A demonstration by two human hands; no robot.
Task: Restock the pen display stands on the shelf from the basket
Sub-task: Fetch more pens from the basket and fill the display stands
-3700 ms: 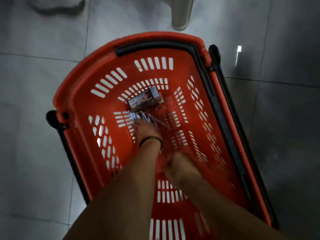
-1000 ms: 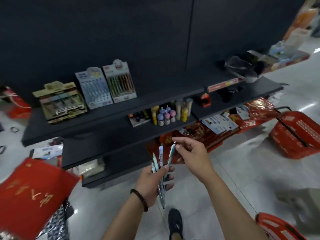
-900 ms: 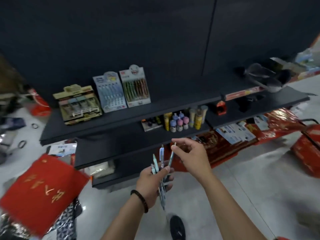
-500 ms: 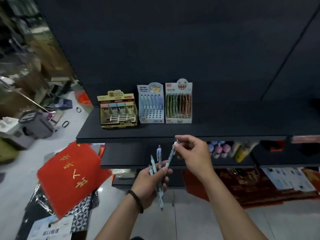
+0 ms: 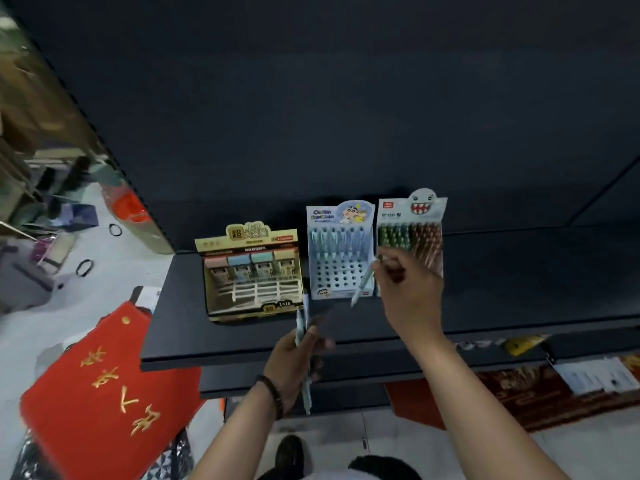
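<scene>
Three display stands sit on the black shelf [image 5: 519, 289]: a gold one [image 5: 249, 271] at left, a pale blue pen stand [image 5: 341, 251] with several empty holes in its lower rows in the middle, and a green-and-brown pen stand [image 5: 412, 233] at right. My right hand [image 5: 408, 292] pinches one pale blue pen [image 5: 362, 284], tip down, just in front of the blue stand's lower right corner. My left hand [image 5: 294, 362] grips a bunch of pale blue pens [image 5: 303, 341] upright, in front of the shelf's front edge. The basket is out of view.
A red mat with gold characters [image 5: 104, 393] lies on the floor at lower left. Lower shelves [image 5: 485, 344] hold small items under the top one. A dark red patterned mat [image 5: 519, 396] lies at lower right. Clutter fills the far left floor.
I have come closer to the shelf. My right hand has carried the single pen up and forward, from beside the bunch to the blue stand. The left hand still holds the bunch.
</scene>
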